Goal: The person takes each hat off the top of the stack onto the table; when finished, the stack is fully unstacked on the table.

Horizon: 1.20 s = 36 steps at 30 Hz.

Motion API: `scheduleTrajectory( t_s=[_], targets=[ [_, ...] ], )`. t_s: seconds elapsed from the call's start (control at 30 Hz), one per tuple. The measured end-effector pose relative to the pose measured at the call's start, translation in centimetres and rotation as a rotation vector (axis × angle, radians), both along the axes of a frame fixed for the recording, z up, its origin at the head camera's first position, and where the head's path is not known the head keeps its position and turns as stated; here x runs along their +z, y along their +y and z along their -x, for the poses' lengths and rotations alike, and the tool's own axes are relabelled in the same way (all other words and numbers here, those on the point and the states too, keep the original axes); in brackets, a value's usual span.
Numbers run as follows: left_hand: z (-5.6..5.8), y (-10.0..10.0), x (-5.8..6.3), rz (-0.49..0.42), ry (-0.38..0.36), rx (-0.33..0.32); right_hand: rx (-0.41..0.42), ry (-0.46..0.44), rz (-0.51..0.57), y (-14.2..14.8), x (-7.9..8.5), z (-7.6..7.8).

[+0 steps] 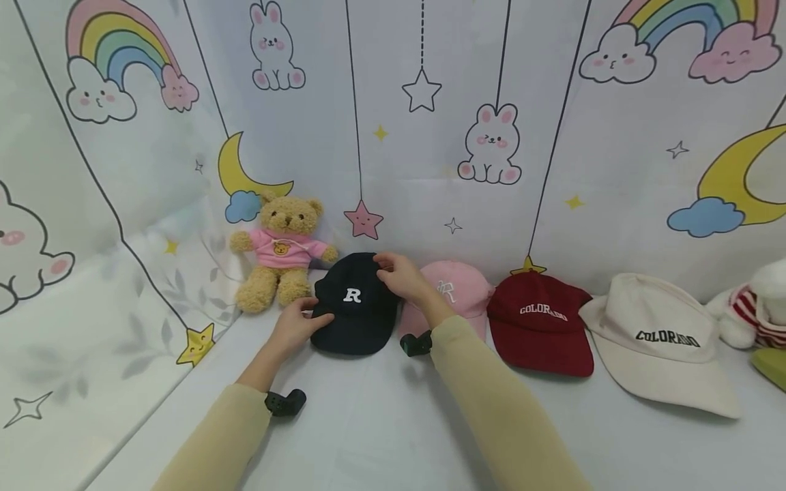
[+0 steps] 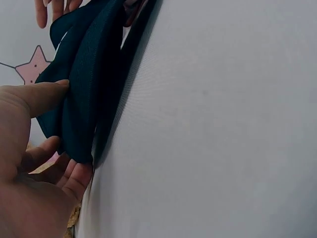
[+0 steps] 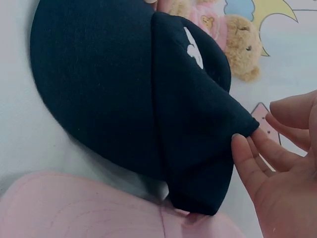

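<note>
A navy baseball cap (image 1: 353, 300) with a white letter R stands on the white surface, its brim toward me. My left hand (image 1: 293, 327) grips the left edge of its brim; in the left wrist view the thumb (image 2: 47, 96) lies on one face and other fingers reach behind the edge. At the crown's upper right is my right hand (image 1: 402, 276); in the right wrist view its fingertips (image 3: 239, 141) touch the crown's edge, with a finger apart from the cloth. Beside the navy cap sits a pink cap (image 1: 467, 290), partly hidden by my right arm.
A teddy bear (image 1: 282, 252) in a pink top sits behind on the left. To the right stand a dark red cap (image 1: 540, 327), a cream cap (image 1: 663, 341) and a white plush toy (image 1: 737, 317) cut by the frame. A patterned cloth (image 1: 417, 164) hangs behind everything.
</note>
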<state>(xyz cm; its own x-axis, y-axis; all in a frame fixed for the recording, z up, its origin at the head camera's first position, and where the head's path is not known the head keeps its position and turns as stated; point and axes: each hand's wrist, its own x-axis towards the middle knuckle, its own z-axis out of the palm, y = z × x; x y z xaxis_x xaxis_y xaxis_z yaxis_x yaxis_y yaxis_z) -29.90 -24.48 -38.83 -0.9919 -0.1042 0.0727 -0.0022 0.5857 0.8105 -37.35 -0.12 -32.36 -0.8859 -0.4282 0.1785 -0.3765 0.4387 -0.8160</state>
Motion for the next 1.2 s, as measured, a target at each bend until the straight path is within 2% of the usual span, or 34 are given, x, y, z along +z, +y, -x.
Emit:
scheduleTrajectory(
  t_s=[0.47,0.73,0.93,1.2],
  targets=[
    [1.3,1.1,-0.3,-0.019,-0.01,-0.012,-0.019,-0.044,0.028,0.6,-0.8,1.3],
    [1.7,1.5,-0.3,0.013,-0.042,0.004,-0.006,-0.066,0.051,0.4,-1.2,1.3],
    [1.6,1.3,-0.3,0.022,-0.06,0.014,0.027,-0.047,0.021,0.0,-1.8,1.4],
    [1.6,1.7,-0.1,0.049,-0.091,0.01,0.017,-0.072,-0.044,0.2,-2.5,1.6]
  ],
)
